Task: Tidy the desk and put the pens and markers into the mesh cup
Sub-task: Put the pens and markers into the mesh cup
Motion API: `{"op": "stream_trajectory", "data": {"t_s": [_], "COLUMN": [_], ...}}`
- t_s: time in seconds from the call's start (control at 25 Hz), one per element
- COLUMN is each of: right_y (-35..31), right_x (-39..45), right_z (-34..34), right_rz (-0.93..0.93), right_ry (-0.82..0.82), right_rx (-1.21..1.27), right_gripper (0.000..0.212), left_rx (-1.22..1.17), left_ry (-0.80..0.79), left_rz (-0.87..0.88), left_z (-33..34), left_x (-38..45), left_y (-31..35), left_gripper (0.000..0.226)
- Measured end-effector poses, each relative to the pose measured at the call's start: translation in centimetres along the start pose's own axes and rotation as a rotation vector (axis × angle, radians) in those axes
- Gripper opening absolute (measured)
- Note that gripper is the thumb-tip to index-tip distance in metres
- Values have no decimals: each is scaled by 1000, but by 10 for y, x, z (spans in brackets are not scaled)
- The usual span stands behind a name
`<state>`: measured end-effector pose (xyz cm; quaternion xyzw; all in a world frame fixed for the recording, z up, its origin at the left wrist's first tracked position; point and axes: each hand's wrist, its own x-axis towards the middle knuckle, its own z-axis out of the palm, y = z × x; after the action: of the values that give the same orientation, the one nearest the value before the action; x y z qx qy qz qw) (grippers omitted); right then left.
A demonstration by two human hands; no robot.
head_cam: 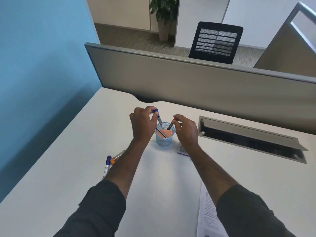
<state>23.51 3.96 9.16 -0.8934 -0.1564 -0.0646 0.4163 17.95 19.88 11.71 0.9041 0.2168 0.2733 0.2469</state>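
left hand (142, 121) pinches blue-capped white marker (159, 118) by its cap, tip lowered into light-blue mesh cup (164, 136) mid-desk | right hand (186, 129) pinches red-capped black marker (171, 124) likewise, so both drop upright | another blue-capped pen (107, 165) near desk's left edge

It was an office — a pale desk (85, 151) ran up to a grey partition (188, 79), with a cable hatch (248, 139) set in its top. Beyond stood a black mesh-backed chair (216, 41), carpet (133, 38) and a potted plant (163, 11) — and a printed sheet (207, 212) lay on the desk.
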Motion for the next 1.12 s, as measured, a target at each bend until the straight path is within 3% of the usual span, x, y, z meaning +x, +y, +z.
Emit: {"op": "stream_trajectory", "data": {"t_s": [0.36, 0.68, 0.84, 0.96, 1.12], "right_y": [10, 7, 3, -7, -35], "right_x": [3, 9, 3, -10, -31], "right_z": [14, 9, 4, -1, 8], "right_rz": [46, 28, 2, -129, -324], "right_ry": [-102, -157, -81, 20, 131], "right_rx": [-113, -110, -107, -194, -230], "right_gripper": [26, 30, 34, 37, 21], "left_rx": [101, 106, 52, -40, -109], "left_ry": [-145, -164, -150, -162, -152], "left_rz": [-13, -27, -4, 43, 62], "left_z": [26, 29, 12, -13, -47], "left_x": [-6, -3, -5, -8, -20], "left_y": [-13, -19, -25, -32, -44], "left_gripper": [18, 25, 30, 38, 41]}}
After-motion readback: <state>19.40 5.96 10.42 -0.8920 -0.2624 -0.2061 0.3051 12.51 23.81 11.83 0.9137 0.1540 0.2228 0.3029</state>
